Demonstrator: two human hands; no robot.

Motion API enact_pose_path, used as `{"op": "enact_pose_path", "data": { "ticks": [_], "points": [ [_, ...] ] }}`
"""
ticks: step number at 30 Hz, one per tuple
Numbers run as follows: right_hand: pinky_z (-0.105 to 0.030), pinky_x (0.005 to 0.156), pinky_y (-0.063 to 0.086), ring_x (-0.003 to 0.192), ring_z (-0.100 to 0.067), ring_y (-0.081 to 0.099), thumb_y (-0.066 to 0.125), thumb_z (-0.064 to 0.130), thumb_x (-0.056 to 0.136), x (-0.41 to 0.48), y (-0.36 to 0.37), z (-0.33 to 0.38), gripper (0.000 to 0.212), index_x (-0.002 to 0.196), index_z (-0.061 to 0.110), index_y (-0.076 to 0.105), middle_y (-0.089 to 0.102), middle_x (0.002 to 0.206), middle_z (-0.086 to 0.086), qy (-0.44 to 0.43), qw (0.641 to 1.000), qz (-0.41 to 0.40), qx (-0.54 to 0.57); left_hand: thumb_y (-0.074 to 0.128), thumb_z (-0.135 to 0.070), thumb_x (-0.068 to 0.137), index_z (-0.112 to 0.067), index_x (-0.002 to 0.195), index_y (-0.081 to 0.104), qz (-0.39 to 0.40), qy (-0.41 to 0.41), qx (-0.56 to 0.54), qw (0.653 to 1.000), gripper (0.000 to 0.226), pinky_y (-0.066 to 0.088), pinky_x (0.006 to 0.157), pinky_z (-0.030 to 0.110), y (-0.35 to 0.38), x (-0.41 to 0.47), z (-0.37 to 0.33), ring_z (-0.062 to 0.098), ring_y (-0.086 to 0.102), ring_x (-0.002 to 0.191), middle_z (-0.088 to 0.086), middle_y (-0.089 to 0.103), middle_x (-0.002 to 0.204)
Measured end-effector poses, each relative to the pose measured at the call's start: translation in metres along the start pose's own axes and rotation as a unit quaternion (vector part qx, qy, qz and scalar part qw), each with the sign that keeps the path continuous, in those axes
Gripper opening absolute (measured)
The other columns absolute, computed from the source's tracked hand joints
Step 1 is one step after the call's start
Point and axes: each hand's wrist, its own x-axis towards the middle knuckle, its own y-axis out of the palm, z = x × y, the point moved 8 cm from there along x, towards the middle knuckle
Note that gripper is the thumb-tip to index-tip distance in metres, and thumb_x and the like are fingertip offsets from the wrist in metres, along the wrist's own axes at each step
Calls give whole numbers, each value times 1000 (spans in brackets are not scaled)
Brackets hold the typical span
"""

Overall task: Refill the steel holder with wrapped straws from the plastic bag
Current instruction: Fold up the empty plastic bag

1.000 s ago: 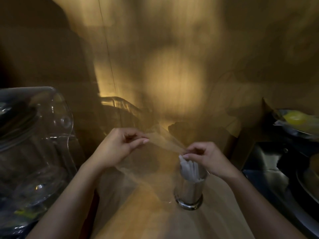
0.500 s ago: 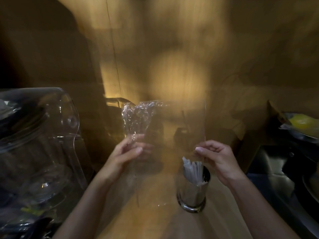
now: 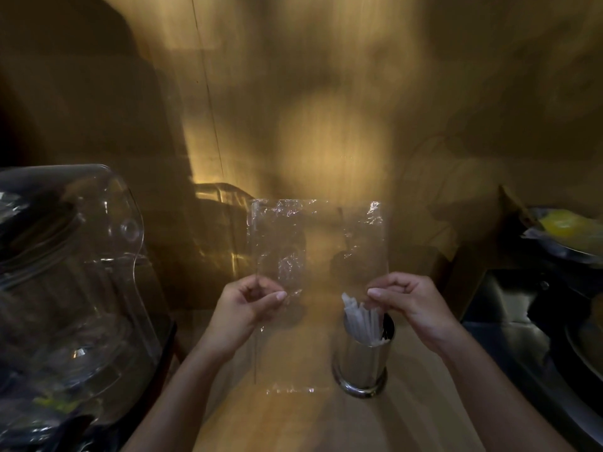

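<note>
Above counter [image 3: 293,419], hands pinching plastic bag [image 3: 313,256]

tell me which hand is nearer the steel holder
The right hand: it pinches the plastic bag just above the steel holder; the left hand is farther off.

Wrapped straws [image 3: 360,321] stand in the steel holder [image 3: 360,363], right of the plastic bag [image 3: 313,256].
</note>
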Motion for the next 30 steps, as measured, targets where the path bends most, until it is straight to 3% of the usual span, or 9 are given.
{"op": "enact_pose_path", "data": {
  "ticks": [6, 10, 16, 24, 27, 30],
  "points": [
    [-17, 52, 51, 56, -11, 66, 73, 6, 67, 2, -6, -16, 7, 73, 7, 72, 72, 59, -4, 24, 999, -23, 17, 71, 0, 72, -6, 69, 65, -16, 1, -12, 1000, 9, 44, 48, 10, -6, 1, 1, 0, 57, 51, -5, 66, 52],
    [-18, 55, 51, 59, -12, 66, 77, 24, 55, 4, -6, -22, 25, 75, 9, 74, 72, 61, -3, 32, 999, -27, 9, 67, 5, 75, -4, 69, 63, -19, 0, -29, 999, 11, 42, 45, 9, -8, 0, 3, -3, 55, 46, -6, 65, 48],
    [-20, 50, 51, 56, -14, 64, 76, 20, 57, 4, 1, -29, 23, 76, 9, 72, 71, 61, -3, 41, 999, 14, 25, 68, 4, 74, -3, 71, 64, -55, 6, -43, 998, 9, 46, 52, 9, -18, 2, 5, -1, 57, 52, -7, 66, 53],
    [-27, 53, 56, 61, -25, 69, 68, 3, 61, 1, -9, -39, 18, 79, 2, 71, 74, 71, -15, 56, 994, -4, 92, 59, 10, 80, -17, 63, 67, -7, -12, -22, 1000, 33, 42, 51, 8, -17, 2, 10, -1, 54, 52, -8, 65, 54],
    [-29, 61, 52, 68, -26, 65, 61, -11, 70, 1, -13, -44, 20, 79, 2, 74, 74, 76, -14, 57, 996, -8, 68, 52, 17, 80, -10, 63, 70, 4, -3, 11, 1000, 37, 46, 55, 10, -19, 0, 9, 2, 61, 58, -5, 72, 61],
    [-20, 48, 46, 55, -17, 59, 49, -21, 75, 2, -14, -48, 39, 59, 6, 73, 72, 61, -7, 59, 996, -22, 69, 43, 27, 74, -7, 47, 64, 0, -9, 24, 1000, 48, 44, 53, 15, -20, -1, 13, 7, 58, 54, -1, 69, 54]
  ]
}}
